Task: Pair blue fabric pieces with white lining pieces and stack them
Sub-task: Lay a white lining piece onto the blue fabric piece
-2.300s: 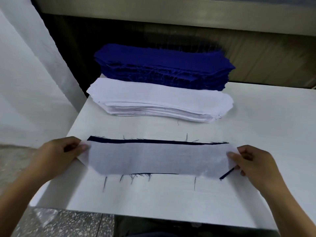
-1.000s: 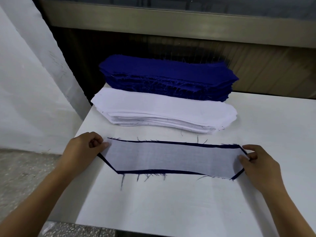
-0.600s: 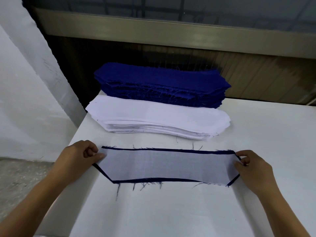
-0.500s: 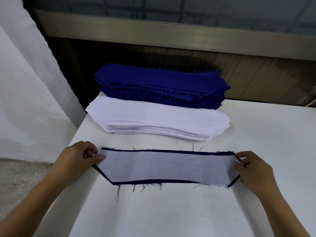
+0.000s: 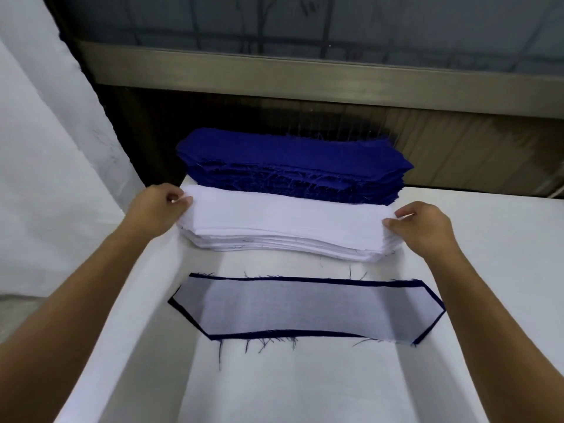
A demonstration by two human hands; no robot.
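Head view: white table below a window ledge; left hand and right hand fingers pinch the top lining piece.

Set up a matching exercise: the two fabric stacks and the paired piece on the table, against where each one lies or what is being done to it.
Things:
1. blue fabric stack
2. white lining stack
3. paired piece

Places and states:
A. nearest the person, lying flat, no hand on it
B. farthest back on the table
C. in the middle; the left hand and right hand pinch the ends of its top lining piece

Pairs: 1-B, 2-C, 3-A.
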